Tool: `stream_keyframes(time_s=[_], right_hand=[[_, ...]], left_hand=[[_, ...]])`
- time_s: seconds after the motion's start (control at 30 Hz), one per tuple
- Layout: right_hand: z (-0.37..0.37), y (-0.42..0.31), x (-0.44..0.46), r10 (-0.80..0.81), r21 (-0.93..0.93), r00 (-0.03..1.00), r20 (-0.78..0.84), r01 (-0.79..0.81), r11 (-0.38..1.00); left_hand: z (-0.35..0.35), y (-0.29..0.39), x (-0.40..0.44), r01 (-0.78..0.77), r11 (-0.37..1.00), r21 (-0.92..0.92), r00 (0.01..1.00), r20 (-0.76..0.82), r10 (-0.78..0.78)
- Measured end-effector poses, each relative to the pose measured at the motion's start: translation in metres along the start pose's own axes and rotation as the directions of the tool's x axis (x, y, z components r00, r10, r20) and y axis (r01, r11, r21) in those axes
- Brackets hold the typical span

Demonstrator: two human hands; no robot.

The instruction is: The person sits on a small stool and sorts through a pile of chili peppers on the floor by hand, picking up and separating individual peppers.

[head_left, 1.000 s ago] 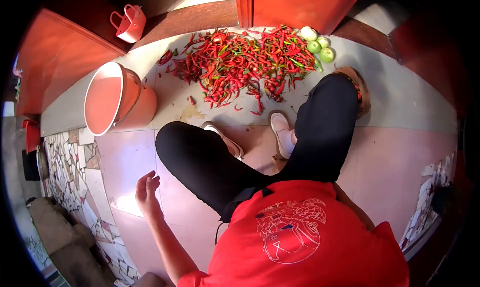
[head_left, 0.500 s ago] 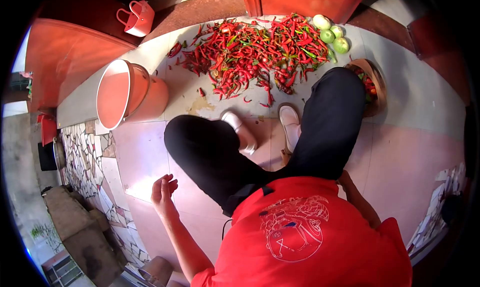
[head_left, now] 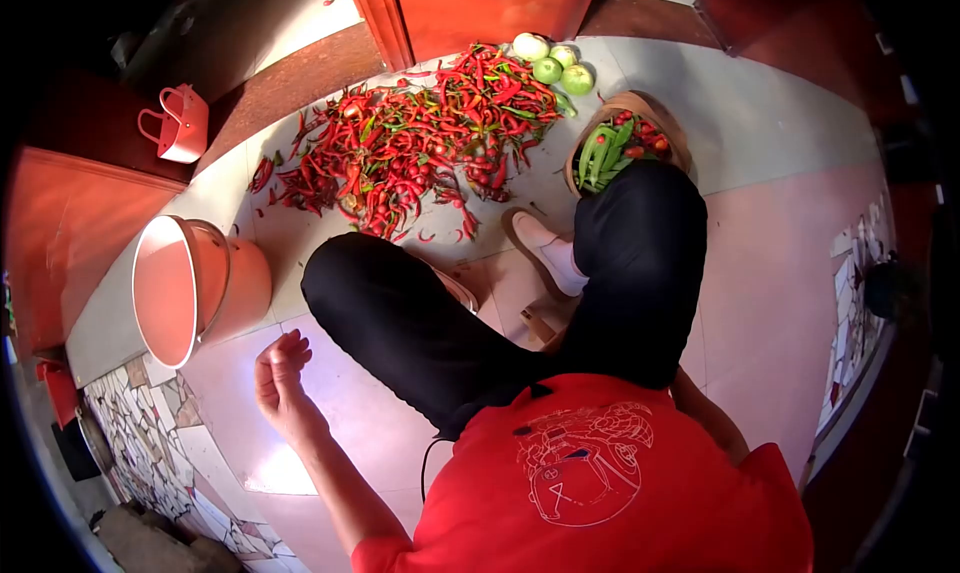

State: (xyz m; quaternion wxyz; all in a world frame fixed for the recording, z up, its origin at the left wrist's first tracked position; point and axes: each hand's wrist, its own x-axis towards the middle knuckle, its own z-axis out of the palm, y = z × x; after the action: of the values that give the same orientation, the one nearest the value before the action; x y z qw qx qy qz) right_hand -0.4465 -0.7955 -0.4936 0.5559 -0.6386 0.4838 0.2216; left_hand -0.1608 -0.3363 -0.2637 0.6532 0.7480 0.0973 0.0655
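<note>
My left hand (head_left: 285, 373) hangs in the air to the left of my left knee, over the pink floor tiles. Its fingers are loosely curled and a little apart, with nothing visible in them. Nearest to it stands a pink bucket (head_left: 235, 283) with a handle. My right forearm (head_left: 712, 413) runs down behind my right thigh, which hides the hand. Between my legs a small piece of brown wood (head_left: 537, 325) shows. In front of my feet lies a wide heap of red chilies (head_left: 400, 153), with some green ones mixed in.
Several pale green round vegetables (head_left: 547, 70) lie beyond the heap. A basket (head_left: 655, 103) holding green pods and red pieces sits beyond my right knee. A small pink bag (head_left: 183, 123) stands at the upper left, and a red door panel (head_left: 490, 13) rises behind the heap.
My view has swung right, so the heap and bucket sit further left and the basket shows more fully. My left hand's fingers have curled in a little.
</note>
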Motion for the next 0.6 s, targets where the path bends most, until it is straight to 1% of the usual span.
stream_keyframes(time_s=[0.03,0.07,0.1,0.13,0.17,0.23,0.3,0.33,0.4,0.47,0.5,0.57,0.6], right_hand=[[0.0,0.003,-0.007,0.011,0.003,1.0,-0.007,-0.011,1.0],[-0.001,0.008,-0.013,0.022,0.004,1.0,-0.02,-0.022,1.0],[-0.005,0.017,-0.021,0.049,0.012,0.998,-0.034,-0.048,0.999],[-0.007,0.025,-0.026,0.063,0.014,0.997,-0.044,-0.062,0.998],[-0.009,0.029,-0.031,0.076,0.021,0.996,-0.054,-0.075,0.997],[-0.014,0.033,-0.036,0.091,0.023,0.994,-0.062,-0.089,0.996],[-0.014,0.032,-0.034,0.087,0.021,0.995,-0.058,-0.086,0.996],[-0.014,0.027,-0.031,0.074,0.019,0.996,-0.051,-0.073,0.997],[-0.015,0.014,-0.022,0.048,0.011,0.998,-0.038,-0.048,0.999],[-0.023,-0.009,-0.01,0.001,0.003,1.0,-0.022,-0.001,1.0],[-0.026,-0.019,-0.002,-0.024,-0.004,1.0,-0.018,0.024,1.0],[-0.038,-0.05,0.016,-0.095,-0.015,0.995,-0.008,0.095,0.995],[-0.046,-0.068,0.024,-0.135,-0.019,0.991,-0.004,0.135,0.991]], left_hand=[[0.003,0.01,-0.001,-0.052,0.999,-0.001,0.998,0.025,0.052],[0.006,0.017,-0.001,-0.049,0.999,-0.006,0.998,0.026,0.05],[0.007,0.023,-0.001,-0.144,0.977,-0.158,0.967,0.187,0.173],[0.009,0.03,-0.003,-0.207,0.924,-0.321,0.896,0.318,0.311],[0.012,0.039,-0.008,-0.184,0.923,-0.338,0.872,0.377,0.312],[0.027,0.073,-0.017,-0.14,0.829,-0.542,0.736,0.503,0.453],[0.043,0.106,-0.031,-0.048,0.75,-0.659,0.653,0.548,0.523],[0.05,0.12,-0.04,0.047,0.663,-0.747,0.623,0.541,0.565],[0.065,0.128,-0.049,0.22,0.453,-0.864,0.524,0.497,0.692],[0.088,0.137,-0.064,0.282,0.342,-0.897,0.467,0.439,0.767],[0.109,0.151,-0.078,0.198,0.12,-0.973,0.602,0.218,0.768],[0.118,0.157,-0.077,0.079,-0.091,-0.993,0.7,-0.01,0.714],[0.114,0.156,-0.065,0.303,-0.062,-0.951,0.572,0.129,0.81]])
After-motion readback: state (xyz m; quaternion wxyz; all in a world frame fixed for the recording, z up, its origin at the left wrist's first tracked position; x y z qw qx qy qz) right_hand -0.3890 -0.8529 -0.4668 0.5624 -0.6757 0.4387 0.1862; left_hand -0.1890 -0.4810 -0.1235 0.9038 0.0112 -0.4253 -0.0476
